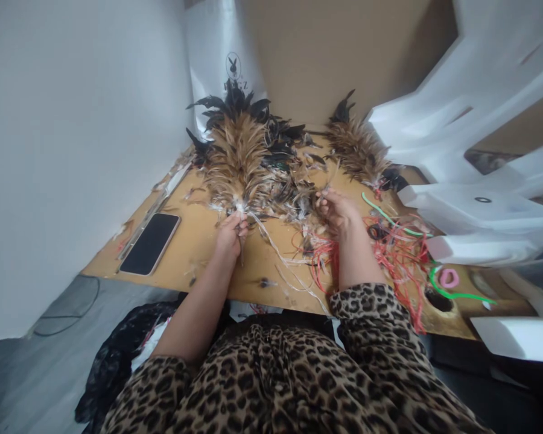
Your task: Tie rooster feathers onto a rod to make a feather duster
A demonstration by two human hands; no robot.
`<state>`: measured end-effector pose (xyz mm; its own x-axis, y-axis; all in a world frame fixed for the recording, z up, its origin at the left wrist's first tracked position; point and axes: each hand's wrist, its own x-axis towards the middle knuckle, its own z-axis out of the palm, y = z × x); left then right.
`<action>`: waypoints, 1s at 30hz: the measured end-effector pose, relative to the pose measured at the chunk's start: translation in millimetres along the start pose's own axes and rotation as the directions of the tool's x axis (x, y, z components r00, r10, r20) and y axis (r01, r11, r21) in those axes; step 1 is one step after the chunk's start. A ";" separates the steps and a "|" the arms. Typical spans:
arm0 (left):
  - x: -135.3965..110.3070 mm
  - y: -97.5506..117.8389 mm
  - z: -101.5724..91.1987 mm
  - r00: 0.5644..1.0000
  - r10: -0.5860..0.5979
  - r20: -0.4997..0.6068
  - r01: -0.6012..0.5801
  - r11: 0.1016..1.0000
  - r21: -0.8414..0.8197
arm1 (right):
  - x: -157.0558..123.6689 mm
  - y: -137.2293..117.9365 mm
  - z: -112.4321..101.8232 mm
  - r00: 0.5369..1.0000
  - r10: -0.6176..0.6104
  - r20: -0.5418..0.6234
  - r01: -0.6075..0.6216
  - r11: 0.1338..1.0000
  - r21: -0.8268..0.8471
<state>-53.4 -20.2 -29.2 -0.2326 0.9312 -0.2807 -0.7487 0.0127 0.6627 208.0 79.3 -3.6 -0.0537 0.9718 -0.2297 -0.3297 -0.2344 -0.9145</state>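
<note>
My left hand (231, 234) is closed round the bound base of a large feather bunch (238, 154), brown with black tips, that fans out away from me. White string (269, 241) trails from that base across the table toward my lap. Farther right, my right hand (336, 209) pinches a small feather (333, 175) between thumb and fingertips. Between the hands lies a heap of loose feathers (289, 193) in brown, black and white. A second, smaller feather bunch (357, 147) rests at the back right.
A phone (151, 244) lies at the table's left edge. Red strings (396, 259) tangle beside my right forearm, near a green cord (457, 295), a pink ring (449, 278) and a hole (438, 300) in the tabletop. A white sewing machine (484, 205) stands on the right.
</note>
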 end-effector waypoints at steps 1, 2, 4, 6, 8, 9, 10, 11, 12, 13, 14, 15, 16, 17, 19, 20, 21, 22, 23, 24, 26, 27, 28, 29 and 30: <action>0.0 -0.5 0.0 1.000 0.018 -0.006 -0.017 1.000 0.023 | -0.4 1.3 2.2 1.000 0.006 0.000 -0.006 1.000 -0.011; -0.1 -0.9 0.0 0.999 0.035 -0.012 -0.034 0.998 0.048 | -0.5 2.9 4.4 1.000 0.011 -0.009 -0.011 0.999 -0.031; -0.2 -2.0 0.1 0.998 0.064 -0.017 -0.062 0.994 0.089 | -0.4 6.3 8.4 0.999 0.027 -0.031 -0.029 0.996 -0.079; -0.3 -3.2 0.2 0.996 0.084 -0.014 -0.082 0.990 0.115 | -0.5 9.3 12.1 0.998 0.045 -0.034 -0.049 0.992 -0.112; 0.1 -4.8 -0.1 0.994 0.108 -0.018 -0.104 0.984 0.145 | -1.2 11.4 15.5 0.999 0.051 -0.004 -0.051 0.991 -0.123; 0.5 -5.6 -0.4 0.992 0.122 -0.024 -0.116 0.979 0.165 | -1.7 12.3 17.1 0.998 0.052 0.021 -0.049 0.991 -0.125; 1.0 -6.6 -0.9 0.991 0.134 -0.031 -0.126 0.974 0.186 | -2.3 13.2 18.6 0.997 0.053 0.052 -0.046 0.990 -0.130; 1.6 -7.5 -1.6 0.989 0.144 -0.036 -0.134 0.970 0.205 | -2.8 14.2 20.0 0.995 0.056 0.081 -0.044 0.989 -0.138; 2.3 -8.5 -2.3 0.988 0.153 -0.037 -0.141 0.965 0.220 | -3.3 15.2 21.2 0.993 0.059 0.106 -0.043 0.988 -0.150; 3.0 -9.3 -3.0 0.986 0.160 -0.037 -0.147 0.961 0.233 | -3.7 16.3 22.2 0.990 0.063 0.123 -0.043 0.986 -0.163; 3.7 -10.1 -3.7 0.985 0.168 -0.036 -0.154 0.958 0.243 | -4.0 17.4 23.0 0.989 0.067 0.131 -0.043 0.983 -0.177; 4.4 -10.7 -4.3 0.984 0.173 -0.036 -0.159 0.955 0.252 | -4.3 18.4 23.6 0.988 0.071 0.137 -0.044 0.981 -0.187; 4.9 -11.2 -4.6 0.983 0.179 -0.041 -0.163 0.952 0.258 | -4.7 19.2 24.1 0.987 0.074 0.141 -0.046 0.980 -0.193; 5.3 -11.5 -4.8 0.982 0.184 -0.046 -0.166 0.951 0.261 | -5.1 19.9 24.4 0.987 0.076 0.145 -0.047 0.980 -0.196; 5.7 -11.6 -4.3 0.980 0.194 -0.055 -0.172 0.948 0.267 | -6.1 20.7 25.2 0.987 0.068 0.145 -0.038 0.980 -0.198; 5.8 -11.5 -3.7 0.979 0.196 -0.057 -0.174 0.946 0.273 | -6.7 20.9 25.7 0.989 0.059 0.136 -0.031 0.979 -0.202; 5.9 -11.4 -3.0 0.979 0.198 -0.057 -0.174 0.943 0.282 | -7.2 21.1 26.1 0.991 0.050 0.123 -0.024 0.977 -0.210; 6.1 -11.2 -2.2 0.979 0.197 -0.056 -0.173 0.940 0.293 | -7.7 21.3 26.6 0.994 0.042 0.105 -0.018 0.975 -0.221; 6.5 -11.1 -1.5 0.980 0.193 -0.056 -0.167 0.938 0.305 | -7.9 21.5 27.0 0.995 0.036 0.088 -0.015 0.972 -0.235; 7.2 -10.8 -0.9 0.980 0.188 -0.062 -0.159 0.935 0.317 | -8.0 21.7 27.3 0.997 0.034 0.071 -0.015 0.968 -0.252; 9.3 -9.9 -0.5 0.981 0.176 -0.078 -0.140 0.930 0.341 | -7.8 22.2 27.4 0.998 0.033 0.053 -0.016 0.956 -0.293; 10.6 -9.1 -0.9 0.982 0.170 -0.086 -0.129 0.925 0.356 | -7.6 22.5 27.2 0.999 0.029 0.041 -0.014 0.947 -0.321; 12.0 -8.0 -1.4 0.982 0.163 -0.092 -0.117 0.920 0.373 | -7.5 22.6 27.0 0.999 0.021 0.028 -0.010 0.936 -0.352; 13.3 -6.6 -2.2 0.983 0.155 -0.099 -0.106 0.915 0.388 | -7.5 22.6 26.7 1.000 0.011 0.014 -0.005 0.922 -0.386; 14.5 -5.0 -3.0 0.984 0.147 -0.104 -0.094 0.911 0.401 | -7.8 22.4 26.6 1.000 -0.002 0.000 0.002 0.908 -0.420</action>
<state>-54.9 -7.9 -38.7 -0.4037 0.8798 -0.2510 -0.4117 0.0703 0.9086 176.0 67.2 -13.5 -0.0532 0.9722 -0.2281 0.0966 -0.2223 -0.9702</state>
